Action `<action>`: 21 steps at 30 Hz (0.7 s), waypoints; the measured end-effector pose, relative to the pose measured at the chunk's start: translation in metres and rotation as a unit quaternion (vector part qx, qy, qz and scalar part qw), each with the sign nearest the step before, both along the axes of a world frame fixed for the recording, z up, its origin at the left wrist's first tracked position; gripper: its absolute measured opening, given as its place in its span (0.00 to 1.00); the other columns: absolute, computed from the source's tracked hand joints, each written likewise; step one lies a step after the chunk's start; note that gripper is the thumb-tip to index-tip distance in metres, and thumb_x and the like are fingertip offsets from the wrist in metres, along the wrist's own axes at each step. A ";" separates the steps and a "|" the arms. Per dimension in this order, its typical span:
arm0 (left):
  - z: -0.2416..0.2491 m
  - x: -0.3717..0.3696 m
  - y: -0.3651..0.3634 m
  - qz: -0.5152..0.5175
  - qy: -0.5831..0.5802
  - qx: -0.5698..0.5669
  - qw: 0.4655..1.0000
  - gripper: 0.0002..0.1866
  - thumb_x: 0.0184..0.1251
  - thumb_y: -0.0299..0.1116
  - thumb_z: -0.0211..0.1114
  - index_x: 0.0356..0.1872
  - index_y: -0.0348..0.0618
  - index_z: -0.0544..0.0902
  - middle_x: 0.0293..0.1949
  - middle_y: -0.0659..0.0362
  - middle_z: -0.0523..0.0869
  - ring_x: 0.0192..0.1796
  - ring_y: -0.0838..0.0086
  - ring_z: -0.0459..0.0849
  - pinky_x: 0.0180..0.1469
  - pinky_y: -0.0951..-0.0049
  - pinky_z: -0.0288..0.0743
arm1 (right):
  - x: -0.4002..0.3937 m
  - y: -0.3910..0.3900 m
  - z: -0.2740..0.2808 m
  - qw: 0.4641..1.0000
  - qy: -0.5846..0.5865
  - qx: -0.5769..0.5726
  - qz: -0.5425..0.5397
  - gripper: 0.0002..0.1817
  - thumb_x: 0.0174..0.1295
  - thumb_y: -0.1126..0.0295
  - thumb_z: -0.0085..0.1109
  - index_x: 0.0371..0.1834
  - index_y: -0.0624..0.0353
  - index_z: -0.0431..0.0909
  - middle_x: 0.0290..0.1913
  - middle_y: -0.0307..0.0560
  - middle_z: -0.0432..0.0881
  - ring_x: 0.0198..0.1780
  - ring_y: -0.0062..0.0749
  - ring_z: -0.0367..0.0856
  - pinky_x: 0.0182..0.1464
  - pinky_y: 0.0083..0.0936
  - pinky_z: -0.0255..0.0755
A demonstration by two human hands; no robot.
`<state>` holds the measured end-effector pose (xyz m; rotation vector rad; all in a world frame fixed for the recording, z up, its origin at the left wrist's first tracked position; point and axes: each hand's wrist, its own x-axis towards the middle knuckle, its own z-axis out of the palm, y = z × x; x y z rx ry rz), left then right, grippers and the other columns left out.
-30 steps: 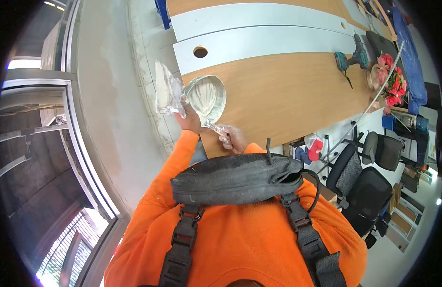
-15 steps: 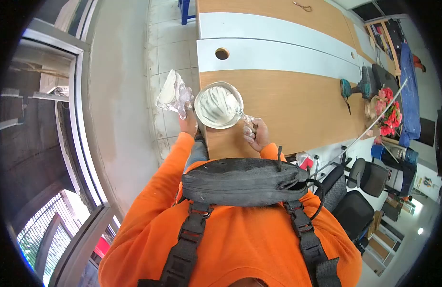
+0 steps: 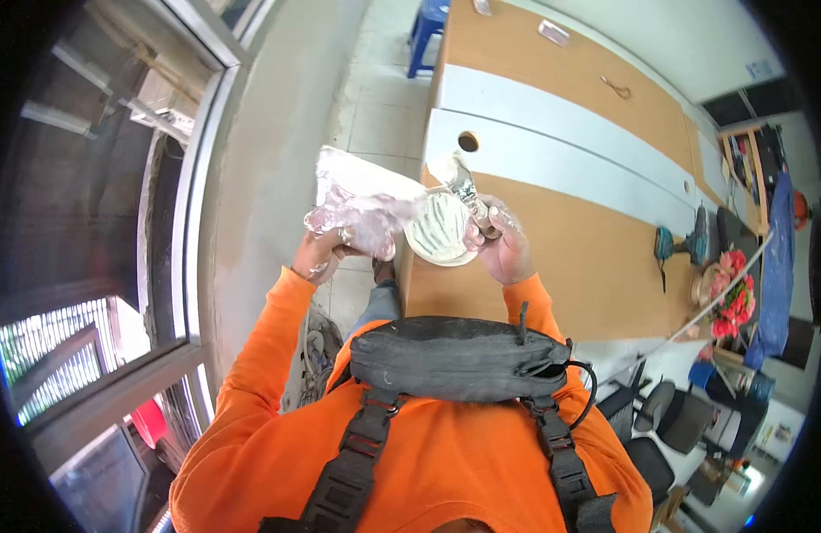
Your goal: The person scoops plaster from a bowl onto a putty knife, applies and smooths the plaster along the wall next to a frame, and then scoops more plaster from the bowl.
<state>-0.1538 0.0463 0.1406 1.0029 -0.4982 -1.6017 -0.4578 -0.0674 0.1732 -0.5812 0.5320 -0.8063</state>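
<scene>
My left hand (image 3: 326, 247) is closed around the lower part of a flat scraper (image 3: 362, 185) thickly coated in white putty, held up left of the table. In my right hand (image 3: 504, 238) is a putty knife (image 3: 465, 185), its blade pointing up and loaded with white putty. White smears mark the fingers of both hands. Below and behind the two tools stands a round tub of putty (image 3: 442, 233) near the table's left end. The scraper's right edge and the knife overlap the tub's upper rim from this view.
The wooden table (image 3: 561, 240) has white panels, one with a round hole (image 3: 468, 141). A cordless drill (image 3: 681, 240) and pink flowers (image 3: 732, 293) are toward its right end. At left is a wall (image 3: 268, 151) beside a window frame; a blue stool (image 3: 426, 35) stands beyond.
The putty knife has come up out of the tub with putty on its blade. My left hand has raised the scraper and brought it closer to the knife. The view has shifted left.
</scene>
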 end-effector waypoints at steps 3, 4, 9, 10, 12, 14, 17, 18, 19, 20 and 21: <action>0.027 -0.019 0.020 0.044 0.073 0.027 0.996 0.27 0.61 0.26 0.59 0.64 0.41 0.71 0.57 0.53 0.81 0.60 0.62 0.82 0.63 0.51 0.78 | 0.004 -0.013 0.020 0.993 -0.017 -0.098 0.069 0.23 0.69 0.61 0.59 0.63 0.64 0.73 0.42 0.45 0.79 0.40 0.29 0.76 0.41 0.26 0.70; 0.034 -0.026 0.027 0.074 0.141 0.022 0.987 0.28 0.59 0.27 0.60 0.64 0.40 0.71 0.57 0.53 0.81 0.60 0.62 0.82 0.63 0.51 0.77 | 0.003 -0.018 0.027 0.985 -0.015 -0.142 0.095 0.23 0.70 0.65 0.58 0.64 0.67 0.73 0.49 0.48 0.81 0.44 0.30 0.78 0.44 0.26 0.72; 0.076 -0.072 0.061 0.091 0.132 -0.059 0.985 0.35 0.52 0.27 0.61 0.68 0.39 0.70 0.61 0.51 0.80 0.62 0.58 0.81 0.66 0.52 0.75 | 0.000 -0.015 0.051 0.910 0.082 -0.372 0.160 0.17 0.68 0.65 0.62 0.55 0.63 0.81 0.51 0.48 0.83 0.53 0.36 0.80 0.56 0.30 0.73; 0.082 -0.084 0.071 0.109 0.127 -0.063 0.984 0.35 0.52 0.27 0.61 0.68 0.39 0.70 0.61 0.51 0.80 0.62 0.58 0.81 0.66 0.52 0.75 | -0.005 -0.010 0.054 0.907 0.072 -0.376 0.176 0.17 0.68 0.65 0.62 0.55 0.63 0.81 0.51 0.48 0.83 0.53 0.36 0.80 0.56 0.30 0.73; 0.088 -0.105 0.087 0.170 0.158 -0.054 0.971 0.34 0.50 0.26 0.60 0.66 0.38 0.71 0.58 0.51 0.81 0.60 0.58 0.82 0.66 0.54 0.76 | -0.012 -0.001 0.065 0.852 0.094 -0.488 0.163 0.16 0.67 0.66 0.62 0.55 0.60 0.82 0.51 0.48 0.83 0.54 0.38 0.79 0.57 0.32 0.73; 0.091 -0.124 0.112 0.208 0.142 -0.072 0.965 0.34 0.50 0.26 0.60 0.65 0.37 0.72 0.57 0.50 0.81 0.59 0.58 0.82 0.66 0.54 0.76 | -0.021 0.010 0.069 0.847 0.065 -0.496 0.182 0.16 0.68 0.67 0.62 0.55 0.62 0.82 0.52 0.49 0.82 0.56 0.37 0.78 0.58 0.32 0.72; 0.089 -0.144 0.137 0.262 0.131 -0.093 0.952 0.33 0.49 0.26 0.59 0.64 0.36 0.73 0.55 0.51 0.82 0.56 0.58 0.83 0.65 0.55 0.76 | -0.037 0.017 0.072 0.842 0.025 -0.499 0.205 0.16 0.68 0.69 0.63 0.55 0.66 0.81 0.56 0.51 0.79 0.58 0.36 0.76 0.61 0.31 0.70; 0.084 -0.147 0.143 0.279 0.130 -0.107 0.946 0.32 0.49 0.27 0.58 0.63 0.36 0.73 0.54 0.51 0.83 0.55 0.58 0.84 0.65 0.55 0.77 | -0.042 0.016 0.071 0.837 0.051 -0.500 0.214 0.15 0.67 0.70 0.62 0.54 0.64 0.82 0.54 0.50 0.81 0.58 0.39 0.77 0.62 0.33 0.70; 0.064 -0.146 0.152 0.262 0.115 -0.146 0.947 0.34 0.57 0.37 0.59 0.67 0.35 0.70 0.61 0.47 0.79 0.61 0.56 0.80 0.68 0.54 0.73 | -0.046 0.015 0.070 0.832 0.078 -0.503 0.221 0.14 0.67 0.70 0.61 0.54 0.62 0.82 0.52 0.50 0.83 0.58 0.41 0.78 0.62 0.36 0.69; 0.073 -0.152 0.154 0.269 0.112 -0.153 0.944 0.34 0.57 0.37 0.59 0.67 0.35 0.70 0.61 0.47 0.79 0.61 0.56 0.80 0.68 0.54 0.73 | -0.049 0.015 0.069 0.828 0.072 -0.508 0.227 0.14 0.67 0.70 0.61 0.54 0.62 0.82 0.52 0.50 0.83 0.58 0.41 0.78 0.62 0.36 0.69; 0.089 -0.161 0.156 0.288 0.113 -0.128 0.942 0.33 0.53 0.32 0.58 0.65 0.37 0.71 0.57 0.49 0.81 0.58 0.58 0.82 0.65 0.55 0.76 | -0.053 0.018 0.066 0.828 0.069 -0.508 0.228 0.15 0.68 0.70 0.60 0.55 0.63 0.82 0.53 0.49 0.83 0.59 0.41 0.78 0.63 0.35 0.69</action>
